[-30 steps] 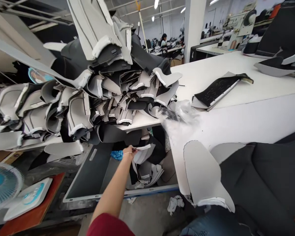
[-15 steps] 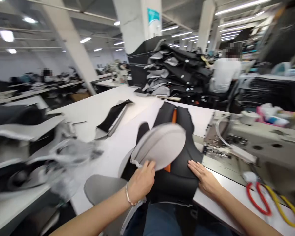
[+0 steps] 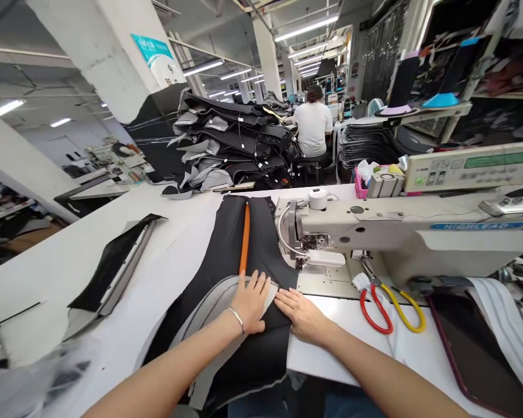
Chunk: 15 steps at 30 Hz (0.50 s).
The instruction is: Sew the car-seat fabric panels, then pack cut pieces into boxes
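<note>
ok so both hands are down on the desk (image 3: 91, 255), right in front of the sewing machine (image 3: 401, 232), which says highlead on the arm. the left hand (image 3: 251, 302), bracelet on the wrist, is pressing flat on a curved gray piece (image 3: 209, 307) with its fingers (image 3: 250, 284) spread, not gripping anything. that gray piece lies on top of a big black panel (image 3: 265, 249) with an orange strip (image 3: 244, 244) running up the middle of it. the right hand (image 3: 304, 316) is flat too, fingers relaxed and open on the black panel, right by the tip of the gray piece. the top of the panel runs up just left of the machine's needle area.

off to the right, red and yellow scissors (image 3: 372, 277) sit on the desk by the machine, then a dark tablet (image 3: 475, 348) in a maroon case. on the left there's another black piece (image 3: 108, 267) with a gray edge, plus a blurry plastic bag (image 3: 30, 377) at the corner. further back is a big stack of black and gray cuts (image 3: 230, 139), and a co-worker (image 3: 312, 128) in a white shirt sits with their back to the camera.
</note>
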### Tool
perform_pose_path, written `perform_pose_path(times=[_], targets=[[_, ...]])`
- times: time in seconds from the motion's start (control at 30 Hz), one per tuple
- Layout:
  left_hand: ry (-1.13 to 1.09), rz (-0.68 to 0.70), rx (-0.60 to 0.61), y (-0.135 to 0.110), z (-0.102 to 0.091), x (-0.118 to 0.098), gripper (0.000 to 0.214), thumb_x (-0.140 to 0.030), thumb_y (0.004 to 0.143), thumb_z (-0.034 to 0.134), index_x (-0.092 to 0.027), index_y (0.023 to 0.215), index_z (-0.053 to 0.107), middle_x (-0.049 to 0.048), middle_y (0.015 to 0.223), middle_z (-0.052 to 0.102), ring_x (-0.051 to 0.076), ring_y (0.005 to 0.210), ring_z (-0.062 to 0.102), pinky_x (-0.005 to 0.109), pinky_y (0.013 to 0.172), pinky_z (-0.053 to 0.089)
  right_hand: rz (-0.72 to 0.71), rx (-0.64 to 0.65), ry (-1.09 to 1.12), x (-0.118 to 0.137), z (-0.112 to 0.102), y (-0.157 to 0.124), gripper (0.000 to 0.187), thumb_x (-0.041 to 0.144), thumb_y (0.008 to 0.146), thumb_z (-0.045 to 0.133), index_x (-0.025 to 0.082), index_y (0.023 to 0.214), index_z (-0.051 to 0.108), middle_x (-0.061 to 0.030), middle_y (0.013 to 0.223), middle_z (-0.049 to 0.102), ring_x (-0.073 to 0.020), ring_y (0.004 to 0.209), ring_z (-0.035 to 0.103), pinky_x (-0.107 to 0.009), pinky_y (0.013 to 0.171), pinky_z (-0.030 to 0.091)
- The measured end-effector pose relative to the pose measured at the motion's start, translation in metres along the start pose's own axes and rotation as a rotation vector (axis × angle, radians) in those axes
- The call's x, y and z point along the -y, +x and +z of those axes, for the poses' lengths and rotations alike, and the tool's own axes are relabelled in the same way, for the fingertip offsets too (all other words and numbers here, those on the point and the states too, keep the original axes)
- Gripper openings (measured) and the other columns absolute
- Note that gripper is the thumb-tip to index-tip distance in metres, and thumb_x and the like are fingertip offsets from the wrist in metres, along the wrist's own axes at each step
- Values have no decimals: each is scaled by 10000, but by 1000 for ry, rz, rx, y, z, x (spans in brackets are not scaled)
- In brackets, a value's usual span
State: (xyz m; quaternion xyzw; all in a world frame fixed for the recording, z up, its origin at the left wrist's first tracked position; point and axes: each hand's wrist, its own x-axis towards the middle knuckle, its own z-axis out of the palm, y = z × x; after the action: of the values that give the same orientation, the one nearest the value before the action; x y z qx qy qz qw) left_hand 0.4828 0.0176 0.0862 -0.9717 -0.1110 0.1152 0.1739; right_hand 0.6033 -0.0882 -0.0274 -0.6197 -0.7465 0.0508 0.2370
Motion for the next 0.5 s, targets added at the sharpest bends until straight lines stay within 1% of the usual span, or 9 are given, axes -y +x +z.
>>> perform_pose_path(times=[0.03, 0.1, 0.17, 0.2, 0.27, 0.33, 0.4, 0.5], targets=[[16, -3, 47, 3, 10, 0, 806, -449, 577, 542, -65, 1249, 319, 206, 1320, 315, 357, 1195, 252, 591, 961, 128, -1, -11, 13, -1, 0, 0, 638, 230, 682, 464, 87, 1285, 317, -105, 1347, 298, -199, 1254, 199, -388, 1049, 139], [41, 12, 83, 3, 26, -1, 741, -408, 601, 509, -56, 1233, 350, 205, 1317, 321, 341, 1155, 309, 554, 958, 178, -3, -37, 36, -3, 1, -1, 596, 254, 709, 466, 96, 1271, 345, -103, 1336, 320, -198, 1244, 227, -387, 1044, 155], [54, 27, 60, 1, 37, -3, 598, -341, 664, 464, -58, 1189, 417, 203, 1286, 371, 311, 1116, 361, 514, 952, 228, -3, -56, 47, -3, 1, -1, 571, 268, 716, 487, 96, 1249, 379, -114, 1315, 352, -204, 1230, 259, -390, 1037, 177], [51, 22, 30, 1, 41, -4, 502, -280, 704, 427, -63, 1156, 455, 199, 1255, 413, 288, 1094, 389, 490, 945, 258, -2, -61, 48, -3, 2, -1, 562, 267, 711, 505, 92, 1235, 399, -124, 1300, 373, -210, 1219, 280, -392, 1032, 192], [4, -13, -36, 2, 48, -6, 368, -153, 761, 332, -84, 1057, 538, 176, 1140, 522, 238, 1017, 457, 430, 902, 339, -3, -67, 40, -3, 2, -1, 542, 256, 701, 534, 80, 1204, 435, -142, 1265, 415, -224, 1194, 324, -393, 1021, 224], [-123, -86, -105, 7, 51, -4, 345, -92, 770, 298, -106, 954, 589, 133, 1006, 596, 199, 937, 505, 363, 841, 406, -16, -63, 24, -3, 3, 0, 517, 258, 712, 541, 65, 1184, 455, -151, 1240, 441, -234, 1174, 355, -385, 1014, 246], [-308, -176, -191, 15, 51, 0, 295, -97, 763, 339, -125, 882, 608, 88, 911, 623, 170, 874, 531, 315, 806, 437, -39, -49, -1, -3, 3, 1, 509, 277, 733, 536, 50, 1181, 456, -158, 1235, 444, -241, 1167, 365, -374, 1016, 249], [-581, -287, -327, 30, 47, 1, 227, -138, 760, 389, -141, 792, 613, 52, 862, 635, 137, 815, 557, 282, 799, 450, -68, -37, -45, -2, 0, 2, 529, 312, 736, 552, 53, 1186, 449, -169, 1240, 433, -249, 1162, 368, -370, 1010, 258]])
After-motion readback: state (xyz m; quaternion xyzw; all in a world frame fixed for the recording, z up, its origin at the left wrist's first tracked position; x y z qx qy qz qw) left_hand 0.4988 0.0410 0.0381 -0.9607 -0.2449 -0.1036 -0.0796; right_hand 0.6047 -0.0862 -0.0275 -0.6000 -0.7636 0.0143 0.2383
